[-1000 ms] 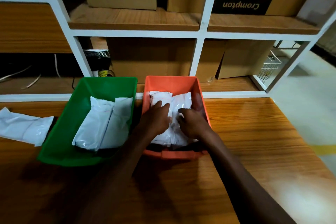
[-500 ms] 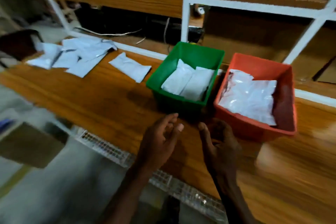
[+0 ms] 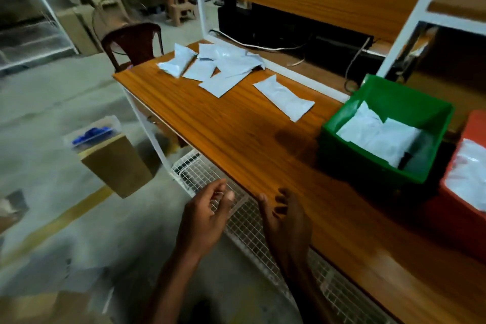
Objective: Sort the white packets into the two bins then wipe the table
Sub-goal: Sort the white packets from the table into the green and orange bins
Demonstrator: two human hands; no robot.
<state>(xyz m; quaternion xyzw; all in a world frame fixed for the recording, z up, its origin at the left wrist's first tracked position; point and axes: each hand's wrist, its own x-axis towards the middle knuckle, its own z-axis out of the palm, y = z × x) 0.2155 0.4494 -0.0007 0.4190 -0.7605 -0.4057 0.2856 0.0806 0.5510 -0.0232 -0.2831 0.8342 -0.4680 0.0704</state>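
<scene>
Both hands have withdrawn from the red bin [image 3: 447, 193] and now hang at the near edge of the worktop [image 3: 236, 134], while the view has swung left toward the unsorted packets. Left hand [image 3: 206, 214]: loosely open, fingers curled, holding nothing, over the wire shelf [image 3: 244, 221] below the edge. Right hand [image 3: 285, 221]: likewise open and empty, at the worktop's lip. Empty hands suggest a transfer just finished and a fresh reach pending. Green bin [image 3: 410, 102]: two packets laid side by side inside. Red bin: at the right margin, packets within, partly out of frame. Lone packet [image 3: 284, 97]: flat, well apart from the hands, probably the next pick. Pile [image 3: 213, 66]: several overlapping packets at the far left corner, near a chair [image 3: 134, 41]. Wiping awaits a cleared surface.
</scene>
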